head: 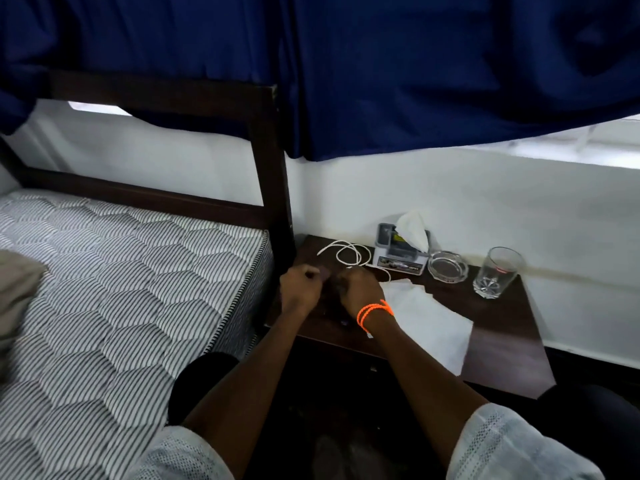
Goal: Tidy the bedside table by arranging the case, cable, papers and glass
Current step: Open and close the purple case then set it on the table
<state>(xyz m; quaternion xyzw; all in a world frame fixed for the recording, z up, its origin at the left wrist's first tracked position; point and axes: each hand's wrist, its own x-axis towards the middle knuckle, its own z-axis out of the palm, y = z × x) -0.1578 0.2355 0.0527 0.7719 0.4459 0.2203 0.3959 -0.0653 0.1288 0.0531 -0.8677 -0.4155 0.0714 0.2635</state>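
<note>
left hand: centre of frame, fingers curled on a dark case, blurred
right hand: beside it, clenched on the same case
cable: white loop just above the hands
papers: white, right of the hands
glass: right edge of bedside table

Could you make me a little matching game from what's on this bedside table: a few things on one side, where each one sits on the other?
Things:
1. glass
2. cable
3. papers
4. ashtray

Places:
A. coiled at the back left
B. far right
C. flat in the middle, by the right hand
D. between tissue box and glass

Pairs: 1-B, 2-A, 3-C, 4-D
</note>
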